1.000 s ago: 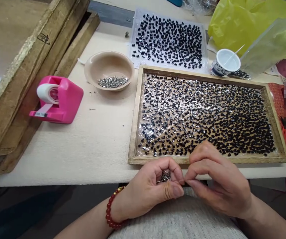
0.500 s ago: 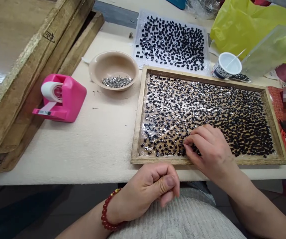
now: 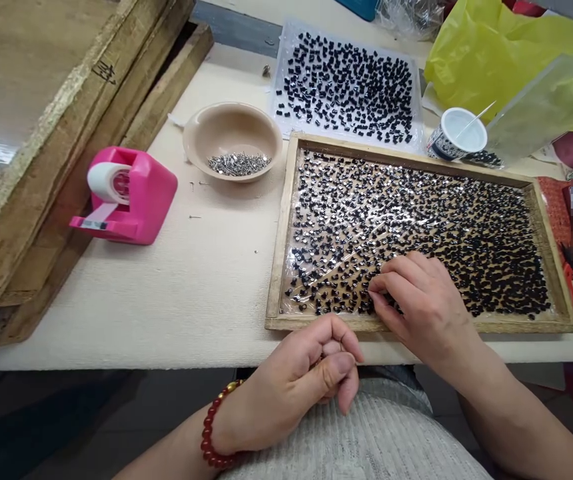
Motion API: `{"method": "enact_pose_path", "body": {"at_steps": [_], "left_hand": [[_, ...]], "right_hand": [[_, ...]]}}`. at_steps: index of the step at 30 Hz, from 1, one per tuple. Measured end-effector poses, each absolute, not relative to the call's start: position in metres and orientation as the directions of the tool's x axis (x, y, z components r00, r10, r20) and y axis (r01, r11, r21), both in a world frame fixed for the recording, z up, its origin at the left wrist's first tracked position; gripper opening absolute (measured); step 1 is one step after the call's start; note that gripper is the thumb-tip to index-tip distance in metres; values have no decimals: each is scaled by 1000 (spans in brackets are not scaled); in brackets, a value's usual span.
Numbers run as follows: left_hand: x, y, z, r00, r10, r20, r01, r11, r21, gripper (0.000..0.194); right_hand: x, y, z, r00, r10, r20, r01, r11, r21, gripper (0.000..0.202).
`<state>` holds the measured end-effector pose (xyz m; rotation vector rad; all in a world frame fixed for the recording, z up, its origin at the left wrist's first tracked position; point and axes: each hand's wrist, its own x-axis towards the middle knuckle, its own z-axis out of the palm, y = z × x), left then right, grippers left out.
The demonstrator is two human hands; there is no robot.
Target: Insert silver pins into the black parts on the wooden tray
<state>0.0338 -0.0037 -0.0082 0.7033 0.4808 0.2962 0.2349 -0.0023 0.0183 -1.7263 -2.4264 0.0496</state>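
My right hand (image 3: 419, 300) reaches over the near edge of a shallow wooden frame tray (image 3: 277, 247). Its thumb and forefinger are pinched together among small shiny black pieces (image 3: 346, 257) spread over the tray's film-covered bottom. Whatever sits between those fingertips is too small to make out. In front of the tray, above my lap, my left hand (image 3: 311, 380) is loosely curled, thumb against the bent fingers. Its palm is mostly hidden, so I cannot tell what lies inside. A red bead bracelet (image 3: 210, 427) circles the left wrist.
Left of the tray stands a beige bowl (image 3: 231, 123) of small metal pins (image 3: 239, 164), with several loose pins nearby. A pink tape dispenser (image 3: 149, 193) and stacked wooden frames (image 3: 66, 127) are farther left. Behind lie a white sheet with black pieces (image 3: 346, 87), a cup (image 3: 461, 133) and a yellow bag (image 3: 511, 53).
The fingers of my left hand have loosened a little, opening a gap above the thumb. My right hand keeps its pinch at nearly the same place. The view has shifted slightly.
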Motion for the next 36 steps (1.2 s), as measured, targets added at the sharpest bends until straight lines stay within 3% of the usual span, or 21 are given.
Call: {"method": "enact_pose_path", "body": {"at_steps": [6,9,12,16,23,31,36], "left_hand": [[34,1,-6,819,450,-355,-73,696,714,31],[36,4,-2,820,437,-371,-68,717,694,35],[42,7,2,868,340,-361,-2,730,683,31],[56,10,5,883,310,-352,31,710,703,28],[68,12,2,880,219,-421,117,759,641,34],[70,11,3,864,283,-416,66,756,652,36],[73,13,5,879,297,-374,31,745,667,41]], "right_hand": [[241,-6,22,-318,933,166,914,348,-206,9],[243,-14,33,-311,934,178,836,358,-415,5],[240,-24,45,-369,922,120,661,351,-664,14],[238,-34,53,-496,868,30,468,296,-833,23],[246,-35,47,-434,901,14,411,212,-887,10],[249,-32,41,-400,917,13,384,180,-906,4],[251,-34,39,-368,925,91,400,246,-883,2]]}}
